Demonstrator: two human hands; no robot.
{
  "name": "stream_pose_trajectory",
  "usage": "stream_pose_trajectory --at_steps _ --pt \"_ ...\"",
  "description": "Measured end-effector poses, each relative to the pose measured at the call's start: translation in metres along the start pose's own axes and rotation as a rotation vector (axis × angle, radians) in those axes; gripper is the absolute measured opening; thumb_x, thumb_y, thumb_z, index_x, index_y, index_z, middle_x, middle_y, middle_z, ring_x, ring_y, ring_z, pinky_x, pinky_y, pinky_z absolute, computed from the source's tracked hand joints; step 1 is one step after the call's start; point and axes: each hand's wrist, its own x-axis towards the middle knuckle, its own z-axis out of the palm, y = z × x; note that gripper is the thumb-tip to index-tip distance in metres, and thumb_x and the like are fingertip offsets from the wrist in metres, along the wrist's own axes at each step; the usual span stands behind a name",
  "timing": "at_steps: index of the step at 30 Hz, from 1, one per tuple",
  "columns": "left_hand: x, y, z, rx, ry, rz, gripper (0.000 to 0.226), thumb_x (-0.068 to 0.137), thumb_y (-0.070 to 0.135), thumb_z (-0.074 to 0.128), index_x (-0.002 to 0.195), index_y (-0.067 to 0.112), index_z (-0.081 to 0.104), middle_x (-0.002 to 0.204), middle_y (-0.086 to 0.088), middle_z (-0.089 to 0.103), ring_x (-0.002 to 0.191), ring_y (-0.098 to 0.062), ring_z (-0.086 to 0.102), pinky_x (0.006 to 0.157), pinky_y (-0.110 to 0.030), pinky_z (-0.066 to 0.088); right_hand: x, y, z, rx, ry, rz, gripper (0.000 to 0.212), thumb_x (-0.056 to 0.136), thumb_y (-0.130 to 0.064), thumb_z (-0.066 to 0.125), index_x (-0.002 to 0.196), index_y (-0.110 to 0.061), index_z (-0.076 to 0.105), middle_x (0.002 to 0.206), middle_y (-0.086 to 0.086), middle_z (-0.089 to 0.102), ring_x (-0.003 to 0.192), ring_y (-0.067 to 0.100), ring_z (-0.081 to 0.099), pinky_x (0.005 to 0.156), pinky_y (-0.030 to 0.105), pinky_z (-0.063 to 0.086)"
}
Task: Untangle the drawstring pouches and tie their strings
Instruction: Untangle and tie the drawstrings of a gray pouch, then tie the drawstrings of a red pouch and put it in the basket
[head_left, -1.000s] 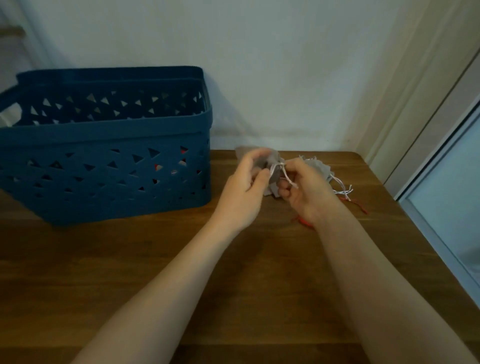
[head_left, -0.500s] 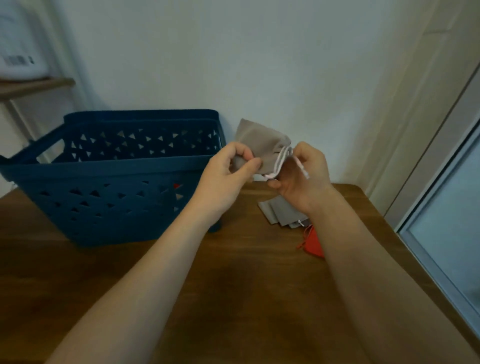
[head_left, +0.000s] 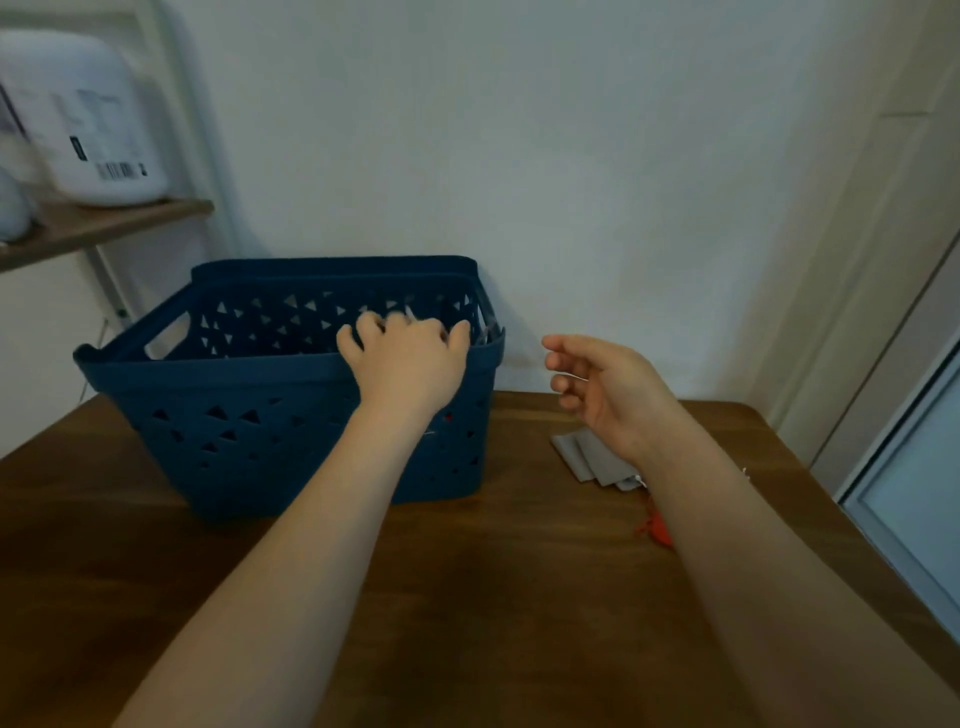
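Grey drawstring pouches (head_left: 592, 457), flat and overlapping, fanned on the wooden table (head_left: 467, 597) just right of the blue basket (head_left: 234, 379), partly hidden behind the right forearm, a bit of white string showing at the near edge. Beside these, nearer the viewer, a red pouch (head_left: 658, 530), mostly hidden by the same forearm.
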Motion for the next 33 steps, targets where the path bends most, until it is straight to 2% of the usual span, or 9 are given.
stream_pose_trajectory --at_steps 2,5,8,12,16,19,24,28,33 --pt "-0.008 0.001 0.008 -0.047 0.111 0.122 0.04 0.098 0.047 0.034 0.117 0.023 0.061 0.154 -0.015 0.02 0.142 -0.034 0.007 0.113 -0.051 0.0 0.001 0.006 -0.005 -0.021 0.029 0.016 0.018 0.094 -0.013 0.045 0.091 -0.01 0.063 0.067 -0.002 0.059 0.052 0.008 0.048 0.044 0.018 0.037" --pt "-0.023 0.014 0.025 -0.237 0.399 0.531 0.033 0.092 0.031 0.044 0.099 0.01 0.068 0.133 -0.017 0.05 0.134 -0.036 0.032 0.11 -0.049 0.02 0.001 0.015 -0.019 -0.046 0.09 0.045 0.016 0.093 -0.013 0.046 0.09 -0.011 0.061 0.068 -0.001 0.057 0.052 0.009 0.047 0.046 0.019 0.034" --pt "-0.032 0.031 0.048 -0.373 0.29 0.758 0.028 0.089 0.023 0.046 0.089 0.006 0.069 0.101 -0.008 0.064 0.11 -0.027 0.051 0.095 -0.042 0.042 0.002 0.022 -0.039 -0.022 0.175 0.069 0.014 0.093 -0.011 0.046 0.087 -0.01 0.059 0.069 0.002 0.055 0.054 0.011 0.044 0.051 0.022 0.03" --pt "-0.038 0.049 0.09 -0.351 -0.052 0.704 0.021 0.094 0.019 0.049 0.097 0.012 0.069 0.107 0.0 0.059 0.114 -0.02 0.042 0.096 -0.035 0.037 0.002 0.036 -0.081 -0.191 0.34 0.089 0.018 0.093 -0.006 0.047 0.085 -0.012 0.061 0.076 0.002 0.059 0.063 0.012 0.05 0.056 0.022 0.037" --pt "-0.042 0.063 0.118 -0.363 -0.206 0.619 0.02 0.095 0.021 0.049 0.101 0.016 0.068 0.114 0.002 0.058 0.118 -0.016 0.04 0.093 -0.023 0.027 0.002 0.052 -0.131 -0.79 0.486 0.023 0.021 0.087 -0.002 0.049 0.088 -0.017 0.064 0.092 0.001 0.061 0.079 0.013 0.054 0.062 0.026 0.041" --pt "-0.045 0.073 0.132 -0.351 -0.291 0.597 0.019 0.095 0.02 0.05 0.101 0.016 0.068 0.111 0.002 0.058 0.116 -0.018 0.042 0.093 -0.024 0.029 0.0 0.068 -0.161 -1.134 0.402 0.137 0.024 0.086 -0.003 0.051 0.101 -0.018 0.064 0.109 0.008 0.063 0.091 0.02 0.056 0.071 0.029 0.044" --pt "-0.054 0.08 0.142 -0.35 -0.324 0.598 0.017 0.095 0.02 0.051 0.099 0.018 0.067 0.097 0.011 0.05 0.11 -0.013 0.046 0.089 -0.023 0.032 -0.005 0.091 -0.172 -1.292 0.282 0.189 0.048 0.084 -0.014 0.066 0.129 -0.014 0.05 0.125 0.01 0.055 0.111 0.025 0.054 0.091 0.037 0.049" --pt "-0.062 0.081 0.144 -0.446 -0.345 0.615 0.027 0.095 0.012 0.049 0.116 0.02 0.065 0.113 0.005 0.054 0.107 -0.009 0.049 0.086 -0.016 0.037 -0.01 0.084 -0.163 -1.344 0.274 0.048 0.03 0.084 -0.023 0.066 0.113 -0.016 0.059 0.107 0.003 0.062 0.102 0.02 0.057 0.092 0.041 0.045" --pt "-0.065 0.084 0.141 -0.491 -0.354 0.725 0.045 0.096 0.024 0.051 0.14 0.025 0.042 0.138 0.008 0.044 0.124 -0.005 0.039 0.097 -0.014 0.03 -0.032 0.067 -0.152 -1.181 0.126 -0.372 0.016 0.084 -0.029 0.064 0.1 -0.027 0.062 0.092 -0.013 0.057 0.091 0.01 0.054 0.09 0.036 0.043"
